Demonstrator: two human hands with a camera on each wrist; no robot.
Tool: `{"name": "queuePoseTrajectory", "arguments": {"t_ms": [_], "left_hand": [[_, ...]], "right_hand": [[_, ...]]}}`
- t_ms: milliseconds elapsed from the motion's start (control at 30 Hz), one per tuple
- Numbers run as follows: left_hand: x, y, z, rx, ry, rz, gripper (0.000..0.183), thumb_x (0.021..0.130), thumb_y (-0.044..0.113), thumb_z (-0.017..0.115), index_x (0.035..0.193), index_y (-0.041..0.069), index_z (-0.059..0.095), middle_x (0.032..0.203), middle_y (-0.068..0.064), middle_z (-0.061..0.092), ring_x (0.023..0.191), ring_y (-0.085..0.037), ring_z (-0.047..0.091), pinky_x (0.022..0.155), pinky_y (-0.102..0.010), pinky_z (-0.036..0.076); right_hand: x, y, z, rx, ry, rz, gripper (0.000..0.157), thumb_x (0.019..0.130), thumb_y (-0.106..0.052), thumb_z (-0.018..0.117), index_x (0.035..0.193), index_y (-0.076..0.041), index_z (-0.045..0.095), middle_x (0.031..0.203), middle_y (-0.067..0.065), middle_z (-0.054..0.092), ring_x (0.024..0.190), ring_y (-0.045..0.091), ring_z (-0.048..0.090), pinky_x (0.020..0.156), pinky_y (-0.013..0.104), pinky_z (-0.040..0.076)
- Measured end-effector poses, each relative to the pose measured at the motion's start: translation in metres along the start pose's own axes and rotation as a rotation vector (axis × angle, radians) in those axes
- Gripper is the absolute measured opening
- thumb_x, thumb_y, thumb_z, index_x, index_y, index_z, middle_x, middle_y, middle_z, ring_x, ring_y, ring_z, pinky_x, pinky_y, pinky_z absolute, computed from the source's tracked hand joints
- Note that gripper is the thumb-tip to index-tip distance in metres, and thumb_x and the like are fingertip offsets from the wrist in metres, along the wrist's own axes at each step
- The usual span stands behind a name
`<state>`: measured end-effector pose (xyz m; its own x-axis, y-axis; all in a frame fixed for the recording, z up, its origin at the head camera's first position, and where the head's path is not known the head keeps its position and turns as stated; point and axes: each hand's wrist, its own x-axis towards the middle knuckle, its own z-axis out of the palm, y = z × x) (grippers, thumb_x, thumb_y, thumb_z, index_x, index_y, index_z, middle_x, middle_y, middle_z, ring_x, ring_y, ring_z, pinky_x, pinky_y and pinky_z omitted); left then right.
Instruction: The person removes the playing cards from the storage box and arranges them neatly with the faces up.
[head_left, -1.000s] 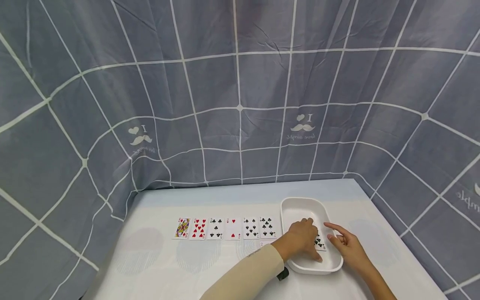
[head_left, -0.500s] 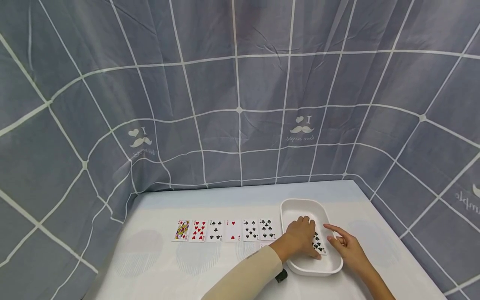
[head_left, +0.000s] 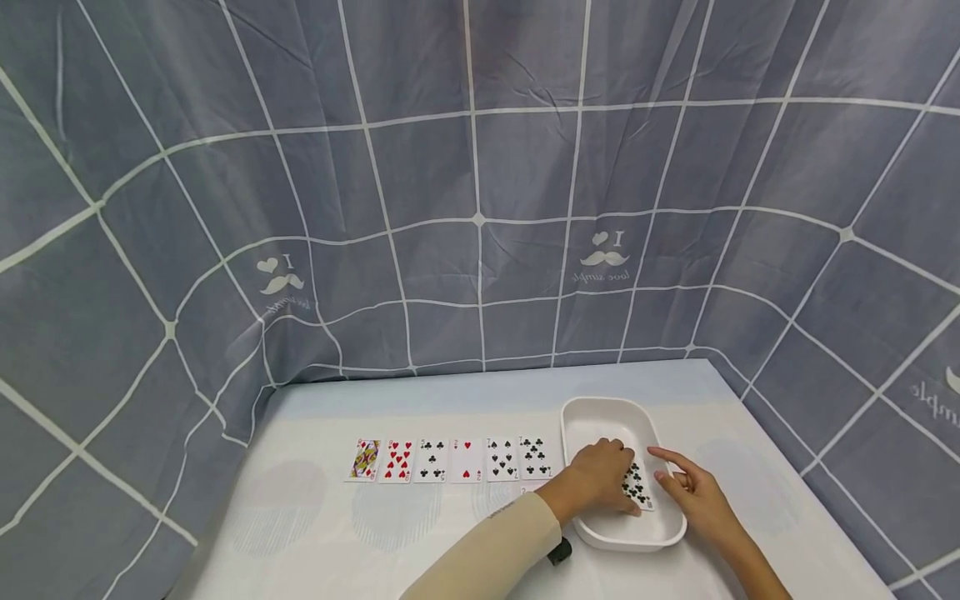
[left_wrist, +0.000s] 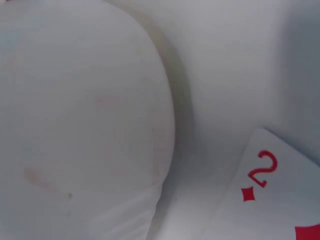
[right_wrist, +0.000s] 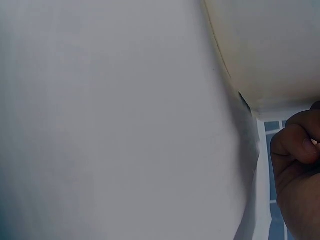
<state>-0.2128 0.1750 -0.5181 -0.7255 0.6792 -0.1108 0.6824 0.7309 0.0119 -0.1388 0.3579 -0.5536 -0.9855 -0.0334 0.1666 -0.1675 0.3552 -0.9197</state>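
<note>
A white oval-cornered tray (head_left: 603,410) stands on the right half of the table. My left hand (head_left: 598,477) reaches down into it from the left, thumb spread toward the near end. Beside that hand, partly under it, lies a face-up clubs playing card (head_left: 637,490); its fingertips are hidden, so I cannot tell whether they pinch a card. My right hand (head_left: 696,492) is at the tray's right rim, index finger stretched over it and thumb nearby, the other fingers loosely bent. In the right wrist view, part of the right hand (right_wrist: 300,160) shows with bent fingers.
Left of the tray runs a row of face-up cards, from a diamonds picture card (head_left: 365,459) to a seven of clubs (head_left: 535,458). A two of diamonds (left_wrist: 272,195) lies near the left forearm. A small black object (head_left: 559,552) sits beside the sleeve. A grey curtain (head_left: 480,250) surrounds the table.
My left hand has shifted slightly toward me inside the tray, and the clubs card there shows more. The right hand stays at the rim, and the row of cards is unchanged.
</note>
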Motion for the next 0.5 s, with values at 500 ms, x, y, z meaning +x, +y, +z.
{"name": "queuePoseTrajectory", "arguments": {"t_ms": [500], "left_hand": [[-0.0044, 0.0020, -0.0027, 0.007, -0.008, 0.037, 0.083, 0.074, 0.074, 0.078, 0.142, 0.030, 0.058, 0.129, 0.016, 0.064, 0.120, 0.000, 0.060, 0.102, -0.017, 0.049]], "right_hand": [[0.0009, -0.0006, 0.0025, -0.029, 0.014, 0.040, 0.041, 0.106, -0.014, 0.058, 0.143, 0.002, 0.052, 0.069, 0.017, 0.070, 0.055, 0.012, 0.065, 0.048, 0.031, 0.054]]}}
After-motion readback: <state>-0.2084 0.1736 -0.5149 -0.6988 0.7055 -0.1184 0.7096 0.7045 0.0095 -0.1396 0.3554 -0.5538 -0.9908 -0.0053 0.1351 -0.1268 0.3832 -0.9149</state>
